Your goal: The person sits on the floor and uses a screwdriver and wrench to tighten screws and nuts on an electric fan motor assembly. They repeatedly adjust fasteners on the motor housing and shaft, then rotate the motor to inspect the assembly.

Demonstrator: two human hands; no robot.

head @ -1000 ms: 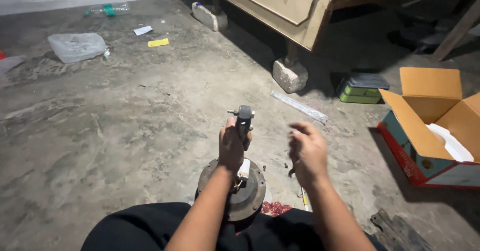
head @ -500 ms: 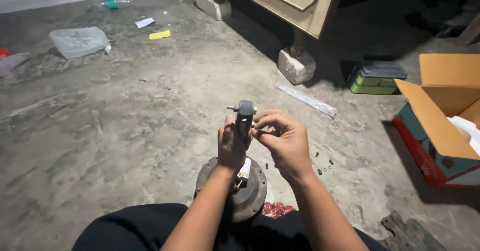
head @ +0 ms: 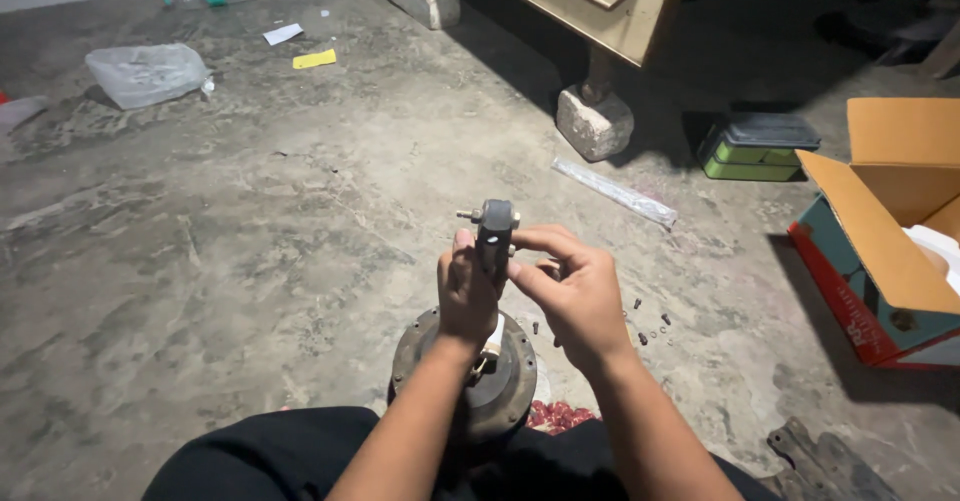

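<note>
We look down at our two bare hands, raised over a grey concrete floor (head: 250, 241). Our left hand (head: 467, 296) is wrapped around the lower part of a small dark metal part (head: 495, 233), holding it upright, so its base is hidden. Our right hand (head: 575, 296) pinches the side of that part with thumb and fingertips; whatever sits between them is too small to make out, perhaps a screw. A short bolt (head: 467, 215) sticks out of the part's top left.

Below our hands, a round metal disc (head: 510, 381) rests between our knees, half covered by our forearms. A few small screws (head: 650, 329) lie scattered to the right.

Further off, an open cardboard box (head: 890, 231) is cut off at the right edge, a green case (head: 755, 146) sits in shadow, and a wooden cabinet (head: 590, 1) stands on stone blocks (head: 595, 123). A clear plastic bag (head: 145, 73) lies at far left.
</note>
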